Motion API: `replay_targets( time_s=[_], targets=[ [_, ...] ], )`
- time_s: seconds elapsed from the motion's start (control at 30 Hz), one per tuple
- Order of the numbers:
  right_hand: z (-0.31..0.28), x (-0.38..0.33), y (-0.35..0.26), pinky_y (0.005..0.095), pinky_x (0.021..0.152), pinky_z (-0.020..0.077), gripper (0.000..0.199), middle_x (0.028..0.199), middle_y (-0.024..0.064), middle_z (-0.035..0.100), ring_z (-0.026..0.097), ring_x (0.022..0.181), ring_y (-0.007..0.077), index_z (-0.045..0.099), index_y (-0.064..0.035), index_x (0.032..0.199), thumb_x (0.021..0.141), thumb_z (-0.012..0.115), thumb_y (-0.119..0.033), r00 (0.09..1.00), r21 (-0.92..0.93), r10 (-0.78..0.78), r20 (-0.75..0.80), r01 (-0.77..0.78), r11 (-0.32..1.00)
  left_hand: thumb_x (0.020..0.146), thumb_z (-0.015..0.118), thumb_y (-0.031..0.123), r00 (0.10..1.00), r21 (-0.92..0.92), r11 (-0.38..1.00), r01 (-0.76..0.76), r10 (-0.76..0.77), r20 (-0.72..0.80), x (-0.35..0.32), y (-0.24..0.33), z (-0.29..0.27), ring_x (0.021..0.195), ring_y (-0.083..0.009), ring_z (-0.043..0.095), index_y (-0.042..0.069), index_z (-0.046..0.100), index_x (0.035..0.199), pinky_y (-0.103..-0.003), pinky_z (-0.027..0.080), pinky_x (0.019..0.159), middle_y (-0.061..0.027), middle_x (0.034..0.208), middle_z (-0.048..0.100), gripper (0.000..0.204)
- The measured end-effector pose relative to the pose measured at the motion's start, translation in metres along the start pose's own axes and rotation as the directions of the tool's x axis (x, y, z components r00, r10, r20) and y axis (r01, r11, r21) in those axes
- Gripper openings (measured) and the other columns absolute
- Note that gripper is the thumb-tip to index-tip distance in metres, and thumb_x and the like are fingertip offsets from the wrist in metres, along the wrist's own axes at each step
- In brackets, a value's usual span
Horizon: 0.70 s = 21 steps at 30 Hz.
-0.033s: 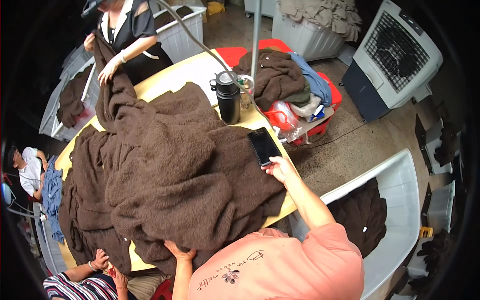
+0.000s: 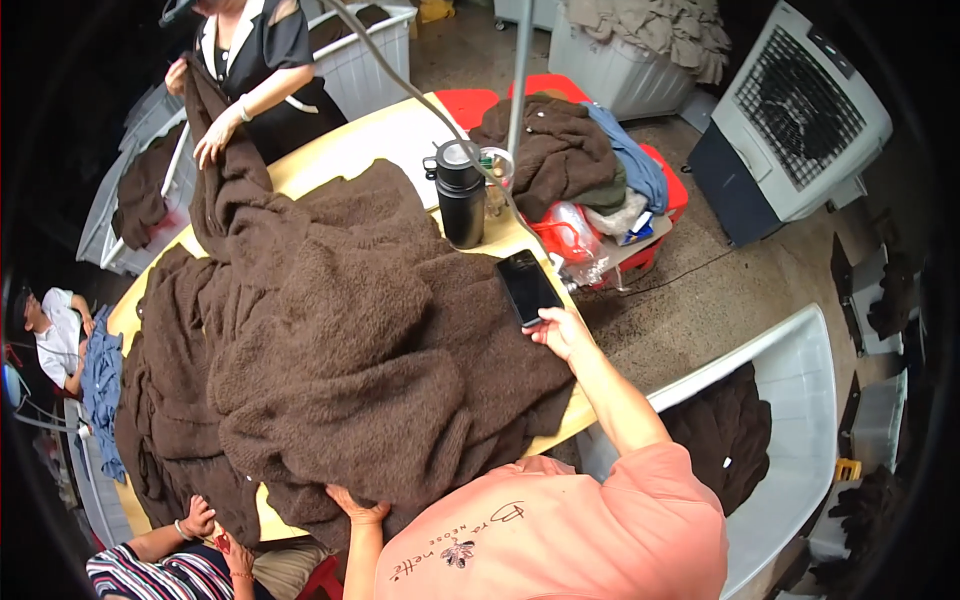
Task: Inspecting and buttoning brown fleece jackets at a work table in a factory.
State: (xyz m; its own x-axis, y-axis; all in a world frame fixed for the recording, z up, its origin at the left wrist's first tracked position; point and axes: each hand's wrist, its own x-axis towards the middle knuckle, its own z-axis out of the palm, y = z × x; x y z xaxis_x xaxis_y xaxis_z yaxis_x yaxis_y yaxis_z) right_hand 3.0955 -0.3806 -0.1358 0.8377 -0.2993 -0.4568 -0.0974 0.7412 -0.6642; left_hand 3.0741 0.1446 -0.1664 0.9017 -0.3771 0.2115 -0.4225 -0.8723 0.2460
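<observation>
A large heap of dark brown fleece fabric (image 2: 340, 340) covers most of the pale wooden table (image 2: 405, 122). My right hand (image 2: 562, 332) grips the lower end of a black smartphone (image 2: 528, 285), its screen dark, over the right side of the heap. At the heap's near edge, my left hand (image 2: 358, 506) rests against the fleece with fingers spread and partly hidden by a fold. A black insulated bottle (image 2: 461, 205) stands upright on the table, beyond the phone.
Across the table a person (image 2: 265, 80) lifts part of the fleece. Another person's hands (image 2: 198, 518) are at lower left. A white bin (image 2: 800, 420) with brown fabric stands at right. Red stools (image 2: 655, 240) hold clothes, near an air cooler (image 2: 785, 125). A pole (image 2: 522, 70) rises behind the bottle.
</observation>
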Motion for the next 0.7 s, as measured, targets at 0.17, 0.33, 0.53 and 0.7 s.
replay_targets(
  time_s=[0.17, 0.33, 0.53, 0.7],
  targets=[
    [0.003, 0.068, -0.031, 0.0304, 0.048, 0.0520, 0.022, 0.079, 0.0169, 0.065, 0.065, 0.062, 0.0278, 0.057, 0.0058, 0.095, 0.078, 0.057, -0.008, 0.992, -0.240, -0.072, -0.100, 0.046, 0.970, 0.060, 0.056, 0.074, 0.963, 0.085, 0.985, 0.150, -0.165, 0.212, 0.001, -0.001, -0.004, 0.134, -0.0362, 0.019, 0.013, 0.016, 0.143, -0.057, 0.016, 0.105, -0.0177, 0.145, 0.021, 0.110],
    [-0.004, 0.094, -0.030, 0.0301, 0.048, 0.0514, 0.027, 0.083, 0.0146, 0.064, 0.065, 0.063, 0.0258, 0.052, 0.0016, 0.106, 0.082, 0.058, -0.009, 0.980, -0.199, 0.034, -0.194, -0.073, 0.977, 0.061, 0.059, 0.068, 0.969, 0.032, 0.998, 0.051, -0.057, 0.240, 0.024, 0.012, -0.011, 0.130, -0.0364, 0.024, 0.013, 0.024, 0.139, -0.056, 0.020, 0.102, -0.0172, 0.142, 0.027, 0.102],
    [0.022, 0.093, -0.009, 0.0232, 0.039, 0.0450, 0.044, 0.079, 0.0060, 0.058, 0.058, 0.052, 0.0132, 0.040, -0.0011, 0.121, 0.083, 0.061, -0.009, 0.867, -0.564, -0.229, -0.443, -0.071, 0.822, 0.061, 0.061, 0.061, 0.971, 0.004, 1.000, 0.024, -0.024, 0.238, 0.053, 0.037, -0.020, 0.126, -0.0366, 0.031, 0.012, 0.033, 0.135, -0.054, 0.024, 0.099, -0.0165, 0.137, 0.035, 0.093],
    [0.033, 0.039, 0.019, 0.0200, 0.059, 0.0468, 0.047, 0.101, 0.0099, 0.057, 0.057, 0.076, 0.0098, 0.043, 0.0001, 0.125, 0.082, 0.062, -0.005, 0.776, -0.745, -0.598, -0.201, 0.275, 0.607, 0.061, 0.064, 0.055, 0.978, 0.035, 0.996, 0.079, -0.084, 0.191, 0.050, 0.041, -0.031, 0.123, -0.0367, 0.037, 0.012, 0.041, 0.131, -0.053, 0.028, 0.096, -0.0159, 0.134, 0.042, 0.085]
  ],
)
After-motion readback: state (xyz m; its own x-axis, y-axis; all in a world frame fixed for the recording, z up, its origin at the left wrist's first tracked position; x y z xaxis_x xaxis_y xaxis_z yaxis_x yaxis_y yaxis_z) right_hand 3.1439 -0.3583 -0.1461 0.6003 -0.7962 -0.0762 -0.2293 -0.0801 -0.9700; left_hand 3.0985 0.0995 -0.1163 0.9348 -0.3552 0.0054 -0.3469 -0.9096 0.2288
